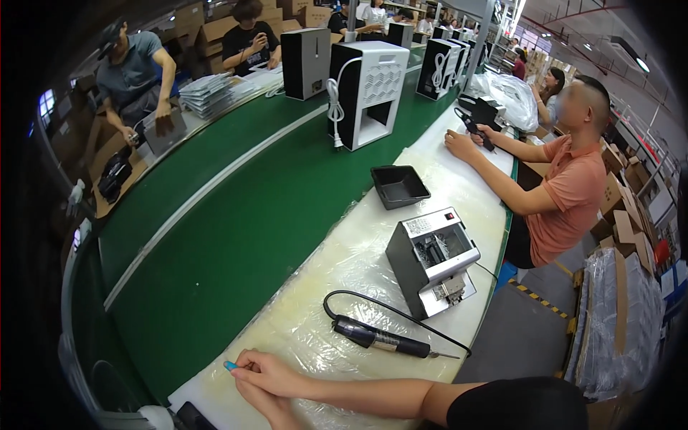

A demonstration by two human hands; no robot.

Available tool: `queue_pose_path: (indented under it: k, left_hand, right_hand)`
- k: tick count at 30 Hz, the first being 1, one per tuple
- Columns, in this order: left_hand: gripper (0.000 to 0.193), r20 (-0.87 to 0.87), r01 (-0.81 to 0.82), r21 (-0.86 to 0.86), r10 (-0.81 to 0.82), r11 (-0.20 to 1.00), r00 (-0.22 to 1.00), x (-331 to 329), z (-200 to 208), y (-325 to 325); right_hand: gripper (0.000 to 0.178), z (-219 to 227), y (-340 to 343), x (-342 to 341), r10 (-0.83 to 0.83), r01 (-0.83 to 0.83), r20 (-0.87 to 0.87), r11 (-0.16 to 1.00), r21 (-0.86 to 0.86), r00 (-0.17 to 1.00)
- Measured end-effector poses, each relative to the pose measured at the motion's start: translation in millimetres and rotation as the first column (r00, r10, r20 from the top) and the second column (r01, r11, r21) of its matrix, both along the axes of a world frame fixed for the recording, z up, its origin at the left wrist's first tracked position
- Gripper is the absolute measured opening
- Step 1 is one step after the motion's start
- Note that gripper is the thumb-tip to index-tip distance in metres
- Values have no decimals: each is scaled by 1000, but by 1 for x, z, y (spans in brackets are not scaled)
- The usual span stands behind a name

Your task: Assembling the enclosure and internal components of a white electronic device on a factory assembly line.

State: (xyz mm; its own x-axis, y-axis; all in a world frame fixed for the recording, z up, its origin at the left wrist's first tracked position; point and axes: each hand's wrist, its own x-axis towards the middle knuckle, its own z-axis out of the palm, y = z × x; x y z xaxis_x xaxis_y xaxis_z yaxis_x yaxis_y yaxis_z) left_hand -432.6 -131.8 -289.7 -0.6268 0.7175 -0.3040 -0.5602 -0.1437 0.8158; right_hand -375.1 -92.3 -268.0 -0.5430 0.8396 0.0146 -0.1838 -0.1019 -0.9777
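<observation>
At the near end of the padded bench, my right hand lies over my left hand, the two pressed together with fingers curled. A small blue piece, like a finger cover, shows at one fingertip; whose finger it is on I cannot tell. No tool is visible in either hand. To the right of them lies a black electric screwdriver with its cable looped behind it. Beyond the screwdriver stands a silver and black screw feeder, with a black plastic tray behind it.
A green conveyor runs along the left, carrying white and black appliances with bundled cords. A co-worker in an orange shirt sits farther along my side, holding a dark tool. Others work across the belt. Wrapped cartons stand at the right.
</observation>
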Motion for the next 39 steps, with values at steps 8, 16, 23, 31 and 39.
queue_pose_path:
  k: [8,16,23,31,39]
  left_hand:
    - [28,-164,-38,11,40,999,986,-19,28,-6]
    - [26,-240,-30,-55,16,998,971,-14,58,-7]
    - [27,-284,19,-66,-37,998,958,-9,54,-8]
    - [49,-1,336,64,-336,940,942,-16,31,-10]
    - [38,-682,-154,-252,-63,955,729,-7,23,-7]
  right_hand:
    - [19,29,-6,7,-216,168,75,898,406,973]
    - [16,48,-4,8,-220,69,168,780,622,961]
    - [15,47,3,16,-251,34,202,702,711,947]
    - [15,36,7,26,-15,-103,236,870,482,972]
    - [15,43,9,24,-27,-191,304,725,662,952]
